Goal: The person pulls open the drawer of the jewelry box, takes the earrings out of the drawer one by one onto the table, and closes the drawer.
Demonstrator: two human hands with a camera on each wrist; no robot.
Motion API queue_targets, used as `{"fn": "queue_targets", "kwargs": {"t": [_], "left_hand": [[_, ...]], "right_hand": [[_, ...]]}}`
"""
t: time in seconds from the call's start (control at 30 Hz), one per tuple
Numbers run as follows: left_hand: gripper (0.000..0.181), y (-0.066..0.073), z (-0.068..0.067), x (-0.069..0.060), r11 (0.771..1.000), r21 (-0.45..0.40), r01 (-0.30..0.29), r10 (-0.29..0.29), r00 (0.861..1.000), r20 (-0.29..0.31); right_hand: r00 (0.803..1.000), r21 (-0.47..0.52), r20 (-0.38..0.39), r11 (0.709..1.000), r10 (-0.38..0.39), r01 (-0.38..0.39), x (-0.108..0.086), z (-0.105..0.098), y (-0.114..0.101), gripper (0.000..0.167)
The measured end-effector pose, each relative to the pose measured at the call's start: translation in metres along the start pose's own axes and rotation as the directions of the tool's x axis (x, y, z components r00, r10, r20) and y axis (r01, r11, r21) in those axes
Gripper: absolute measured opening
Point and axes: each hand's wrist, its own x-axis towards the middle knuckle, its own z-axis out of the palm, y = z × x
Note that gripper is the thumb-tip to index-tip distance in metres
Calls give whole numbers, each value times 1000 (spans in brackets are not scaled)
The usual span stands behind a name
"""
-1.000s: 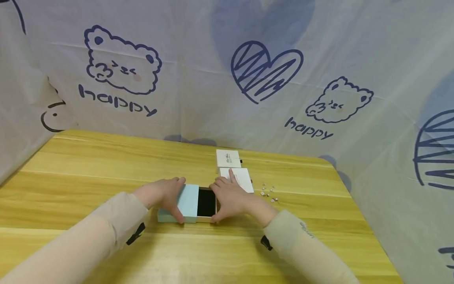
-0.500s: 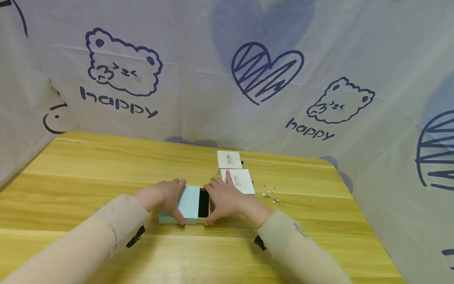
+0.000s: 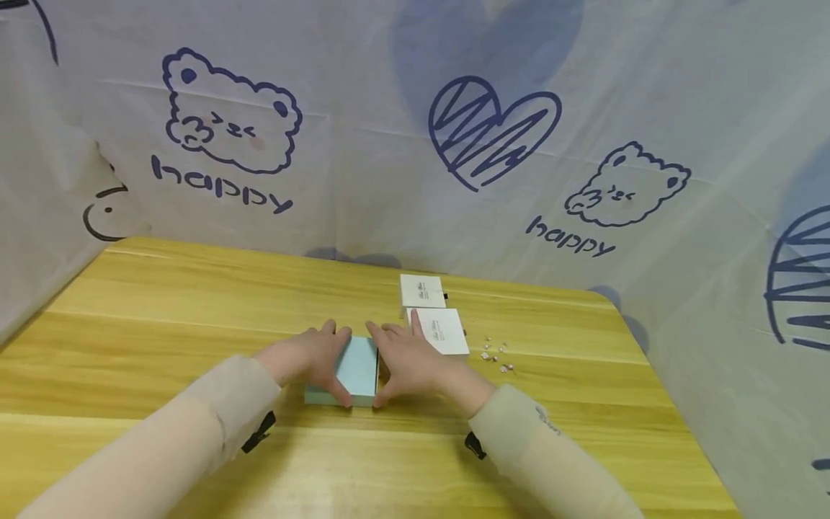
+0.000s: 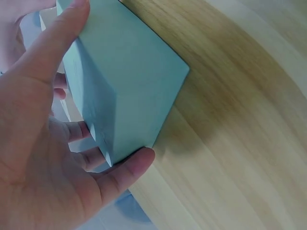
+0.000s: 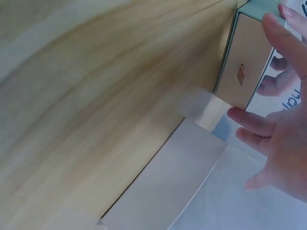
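Note:
A light blue drawer box [image 3: 358, 364] lies on the table, its drawer's end about level with the sleeve. My left hand [image 3: 318, 360] grips the sleeve across its width, thumb on the near side and fingers on the far side; in the left wrist view, the fingers [image 4: 125, 172] curl round its corner. At the right end my right hand [image 3: 408, 360] holds the box between thumb and fingers. The right wrist view shows the drawer's pale front [image 5: 243, 60] with a small tab, thumb at one corner and a fingertip at the other.
Two white boxes with printed lids stand behind my right hand, the nearer white box [image 3: 444, 330] beside its fingers and the farther white box [image 3: 421, 290] behind it. Several small shiny pieces [image 3: 496, 357] lie right of them. A printed cloth [image 3: 363, 166] hangs behind the table [image 3: 194, 310].
The drawer has slid left into the blue sleeve, pushed by my right hand, and its black inside is now covered. The left hand and sleeve have shifted slightly right.

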Motion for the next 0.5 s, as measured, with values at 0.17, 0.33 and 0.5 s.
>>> {"fn": "queue_targets", "kwargs": {"t": [0.17, 0.33, 0.5], "left_hand": [[108, -2, 1, 1, 1000, 5, -15, 15, 1000, -10], [105, -2, 2, 2, 1000, 7, -30, 30, 999, -26], [97, -1, 2, 5, 999, -3, -49, 49, 996, -75]], "right_hand": [[1000, 3, 14, 1000, -25, 25, 0, -2, -2, 114], [999, 2, 43, 1000, -29, 29, 0, -5, -4, 106], [998, -10, 62, 1000, -8, 9, 1, -4, -3, 95]]}}
